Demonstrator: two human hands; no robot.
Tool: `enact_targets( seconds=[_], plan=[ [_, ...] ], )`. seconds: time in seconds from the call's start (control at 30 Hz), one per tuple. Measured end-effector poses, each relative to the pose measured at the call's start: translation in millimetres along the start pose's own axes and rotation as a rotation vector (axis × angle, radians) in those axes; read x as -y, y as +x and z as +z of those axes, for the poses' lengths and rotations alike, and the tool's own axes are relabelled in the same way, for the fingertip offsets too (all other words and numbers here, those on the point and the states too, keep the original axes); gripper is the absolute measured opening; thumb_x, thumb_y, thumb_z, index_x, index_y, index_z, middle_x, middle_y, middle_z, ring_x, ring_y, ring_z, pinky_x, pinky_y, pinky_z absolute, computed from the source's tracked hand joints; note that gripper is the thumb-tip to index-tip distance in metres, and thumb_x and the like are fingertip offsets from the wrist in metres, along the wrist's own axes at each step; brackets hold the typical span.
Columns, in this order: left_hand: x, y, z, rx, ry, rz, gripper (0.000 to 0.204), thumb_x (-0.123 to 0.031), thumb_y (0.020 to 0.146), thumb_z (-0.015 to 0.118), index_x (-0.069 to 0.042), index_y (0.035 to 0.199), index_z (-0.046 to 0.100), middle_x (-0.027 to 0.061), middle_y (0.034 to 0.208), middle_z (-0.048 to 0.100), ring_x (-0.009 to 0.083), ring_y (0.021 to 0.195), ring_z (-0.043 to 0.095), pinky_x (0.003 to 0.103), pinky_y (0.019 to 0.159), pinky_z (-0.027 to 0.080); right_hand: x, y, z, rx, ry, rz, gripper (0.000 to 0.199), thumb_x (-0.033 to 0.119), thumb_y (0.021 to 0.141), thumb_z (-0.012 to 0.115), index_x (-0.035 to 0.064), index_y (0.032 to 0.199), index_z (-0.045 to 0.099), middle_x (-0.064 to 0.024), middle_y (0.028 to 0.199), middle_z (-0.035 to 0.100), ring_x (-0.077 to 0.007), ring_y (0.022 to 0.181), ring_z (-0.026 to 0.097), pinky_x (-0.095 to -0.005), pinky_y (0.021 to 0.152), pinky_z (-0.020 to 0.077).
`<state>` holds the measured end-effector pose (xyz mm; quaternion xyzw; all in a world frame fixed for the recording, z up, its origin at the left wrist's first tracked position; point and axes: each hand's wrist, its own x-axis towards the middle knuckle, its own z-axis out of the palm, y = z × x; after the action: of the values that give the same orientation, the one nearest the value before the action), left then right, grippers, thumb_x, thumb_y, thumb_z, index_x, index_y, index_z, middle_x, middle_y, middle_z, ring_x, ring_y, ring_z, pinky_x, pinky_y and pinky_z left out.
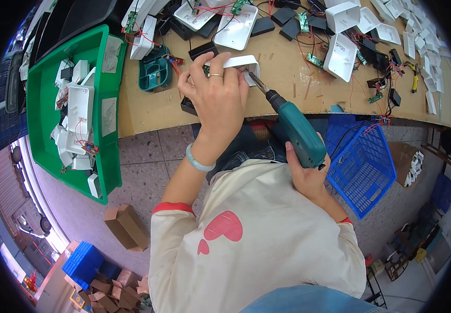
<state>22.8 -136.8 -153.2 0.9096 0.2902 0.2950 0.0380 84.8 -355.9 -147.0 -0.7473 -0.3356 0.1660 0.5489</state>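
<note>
Screwdriver (301,130) gripped in right fingers (291,155) | bit (258,82) right at white casing (241,61), pinched in left fingers (230,73) | seemingly mid-drive, unfinished | more open shells (340,58) left on desk (152,112)

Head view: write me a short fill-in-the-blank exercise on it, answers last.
1. The left hand holds a plastic casing coloured ____.
2. The power tool is gripped in the person's ____ hand.
3. The large green bin is on the person's ____ side.
4. The plastic basket is coloured ____.

Missing words: white; right; left; blue.
</note>
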Motion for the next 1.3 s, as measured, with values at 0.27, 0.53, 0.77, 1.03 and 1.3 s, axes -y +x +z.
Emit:
enact_targets(
  seconds=[0.27, 0.53, 0.77, 1.03, 1.3],
  plan=[
    [0.6, 0.2, -0.4, 0.002, 0.0, 0.006, 0.014, -0.015, 0.081, 0.073, -0.001, 0.084, 0.071, 0.006, 0.118, 0.066, 0.0313, 0.122, 0.052, 0.054, 0.1, 0.031, 4.2, -0.7, -2.7, 0.022, -0.045, -0.037, 0.027, -0.007, 0.084, 0.072, -0.0034, 0.11, 0.064, -0.0148, 0.1, 0.064, -0.0253, 0.084, 0.064, -0.0316, 0.075, 0.0511],
    [0.3, 0.1, 0.3, -0.003, 0.0, 0.008, 0.012, -0.014, 0.081, 0.073, -0.002, 0.083, 0.07, 0.0057, 0.117, 0.066, 0.0309, 0.122, 0.052, 0.054, 0.099, 0.031, 7.3, -0.8, -2.8, 0.035, -0.047, 0.014, 0.029, -0.005, 0.085, 0.073, -0.0034, 0.112, 0.064, -0.0151, 0.101, 0.064, -0.0255, 0.085, 0.064, -0.0313, 0.076, 0.0513],
    [1.6, 0.3, 0.0, -0.005, -0.004, 0.007, 0.012, -0.014, 0.081, 0.073, -0.002, 0.082, 0.07, 0.0054, 0.116, 0.065, 0.0305, 0.121, 0.052, 0.054, 0.099, 0.031, 8.9, -7.2, -11.5, 0.027, -0.079, -0.033, 0.025, -0.004, 0.084, 0.074, -0.0037, 0.107, 0.066, -0.015, 0.099, 0.065, -0.0253, 0.083, 0.063, -0.0317, 0.074, 0.0511],
    [1.8, 0.8, -0.4, -0.004, -0.005, 0.003, 0.012, -0.015, 0.08, 0.074, -0.003, 0.082, 0.071, 0.0047, 0.115, 0.065, 0.0295, 0.121, 0.052, 0.053, 0.099, 0.031, 15.0, -10.4, -22.9, -0.049, 0.108, 0.11, 0.036, -0.006, 0.09, 0.069, -0.0044, 0.125, 0.063, -0.0125, 0.104, 0.07, -0.0101, 0.073, 0.062, -0.0246, 0.064, 0.0524],
    [2.1, 3.5, -2.1, 0.016, -0.024, -0.003, 0.013, -0.016, 0.08, 0.074, -0.004, 0.082, 0.071, 0.0044, 0.116, 0.066, 0.0295, 0.121, 0.052, 0.053, 0.099, 0.031, 20.7, -6.4, -25.9, -0.112, 0.179, 0.201, 0.034, -0.006, 0.092, 0.066, -0.0038, 0.125, 0.061, -0.0124, 0.101, 0.07, -0.0095, 0.064, 0.059, -0.0239, 0.059, 0.0495]
  ],
)
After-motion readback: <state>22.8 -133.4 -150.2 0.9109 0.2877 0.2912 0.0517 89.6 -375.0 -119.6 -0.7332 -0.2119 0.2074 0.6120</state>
